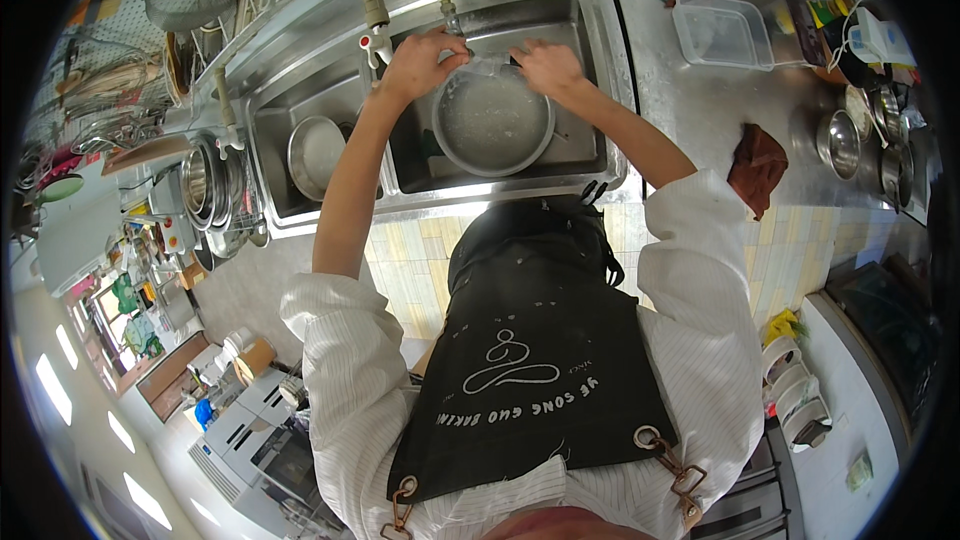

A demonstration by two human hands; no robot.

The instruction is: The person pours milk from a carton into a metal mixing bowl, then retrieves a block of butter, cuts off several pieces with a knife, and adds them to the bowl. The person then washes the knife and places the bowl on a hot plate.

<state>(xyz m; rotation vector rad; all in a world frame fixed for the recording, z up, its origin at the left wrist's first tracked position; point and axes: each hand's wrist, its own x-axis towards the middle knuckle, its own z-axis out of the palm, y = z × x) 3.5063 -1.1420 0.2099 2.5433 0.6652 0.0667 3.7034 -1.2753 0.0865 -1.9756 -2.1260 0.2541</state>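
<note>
A large round metal bowl point(441, 136) of cloudy, frothy water stands in the right basin point(577, 30) of a steel double sink. Above its far rim my two hands are close together. My left hand point(426, 64) pinches one end of a small clear item point(486, 66), apparently plastic, just below the tap spout point(450, 15). My right hand point(549, 66) has its fingers curled at the item's other end, where a small dark part shows. What the clear item is, I cannot tell. Both forearms reach over the sink from rolled white sleeves.
Another metal bowl point(296, 157) sits in the left basin. A red-marked tap handle point(369, 43) is beside my left wrist. On the right counter are a clear plastic tub point(724, 31), a brown cloth point(759, 165) and several metal bowls point(838, 144). Nested bowls point(196, 184) stand left of the sink.
</note>
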